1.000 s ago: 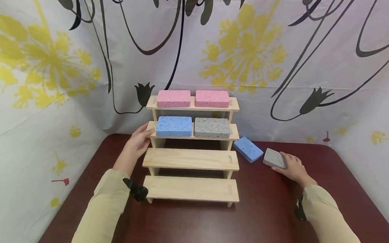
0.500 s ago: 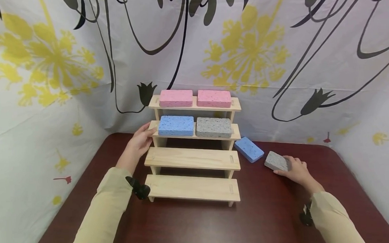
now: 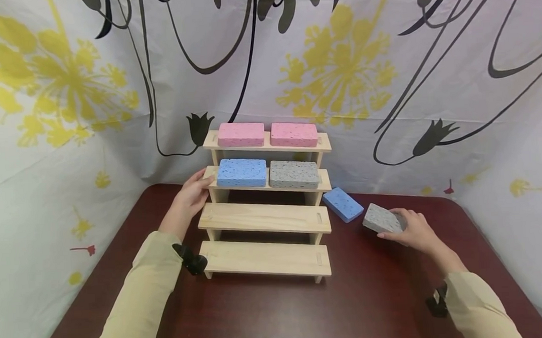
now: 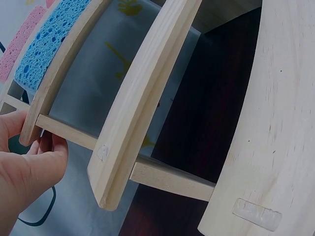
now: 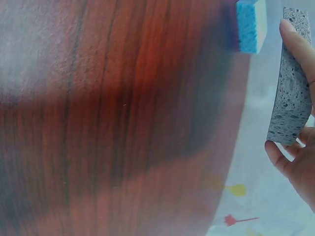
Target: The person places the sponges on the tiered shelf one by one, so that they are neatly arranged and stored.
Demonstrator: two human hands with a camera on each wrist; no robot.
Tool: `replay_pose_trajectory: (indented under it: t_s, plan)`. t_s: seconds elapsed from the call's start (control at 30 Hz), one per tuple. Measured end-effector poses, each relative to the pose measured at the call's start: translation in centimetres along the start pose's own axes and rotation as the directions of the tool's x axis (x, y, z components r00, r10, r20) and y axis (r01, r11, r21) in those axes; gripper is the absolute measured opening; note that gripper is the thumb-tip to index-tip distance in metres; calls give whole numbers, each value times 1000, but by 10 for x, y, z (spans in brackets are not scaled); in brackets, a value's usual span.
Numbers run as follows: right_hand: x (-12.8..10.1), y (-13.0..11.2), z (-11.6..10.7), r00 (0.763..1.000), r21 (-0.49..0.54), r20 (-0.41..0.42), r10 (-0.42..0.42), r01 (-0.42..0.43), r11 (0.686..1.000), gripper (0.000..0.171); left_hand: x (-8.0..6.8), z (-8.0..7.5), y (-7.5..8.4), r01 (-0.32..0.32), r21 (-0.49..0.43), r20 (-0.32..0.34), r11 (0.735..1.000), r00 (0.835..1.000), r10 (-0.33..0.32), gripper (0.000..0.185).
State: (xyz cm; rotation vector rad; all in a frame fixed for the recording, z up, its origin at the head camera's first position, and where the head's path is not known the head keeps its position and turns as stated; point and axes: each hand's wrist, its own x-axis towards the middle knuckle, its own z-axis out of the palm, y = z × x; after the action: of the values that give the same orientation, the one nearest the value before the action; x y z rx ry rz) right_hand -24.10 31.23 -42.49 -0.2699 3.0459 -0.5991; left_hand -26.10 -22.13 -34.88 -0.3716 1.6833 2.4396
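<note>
A four-step wooden rack [image 3: 264, 217] stands on the dark table. Two pink sponges [image 3: 240, 134] lie on its top step, and a blue sponge [image 3: 241, 172] and a grey sponge [image 3: 294, 174] on the second. My left hand [image 3: 192, 192] holds the left end of that second step [image 4: 34, 129]. My right hand [image 3: 412, 229] grips a loose grey sponge [image 3: 382, 220] by its edges, raised and tilted off the table; in the right wrist view the grey sponge [image 5: 291, 83] sits between thumb and fingers. Another blue sponge [image 3: 342, 204] lies on the table beside the rack.
The two lower steps [image 3: 266, 257] of the rack are bare. A flowered white cloth [image 3: 385, 83] hangs close behind and to both sides of the table. Bare dark tabletop [image 3: 282, 314] spreads in front of the rack.
My right hand has closed round the loose grey sponge and lifted it slightly off the table. The left hand has stayed on the rack's second step.
</note>
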Motion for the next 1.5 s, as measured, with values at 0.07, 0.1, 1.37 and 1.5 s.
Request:
replay_pose_trajectory:
  t_s: [0.07,0.1,1.37,1.5]
  plan:
    - [-2,-6,-3,1000,-2,-17,-19,19,1000,86,0,0,0,-3,0,0,1000,1000,3,63]
    - [-2,-9,-5,999,-3,-25,-30,30,1000,86,0,0,0,-4,2,0,1000,1000,4,63]
    - [-4,-159,-28,923,-83,3,-385,384,920,81,-5,1,-3,-10,-12,21,1000,1000,11,63]
    - [-1,-178,-21,905,-95,-9,-426,423,901,81,-4,0,-2,-26,-19,22,999,999,27,64]
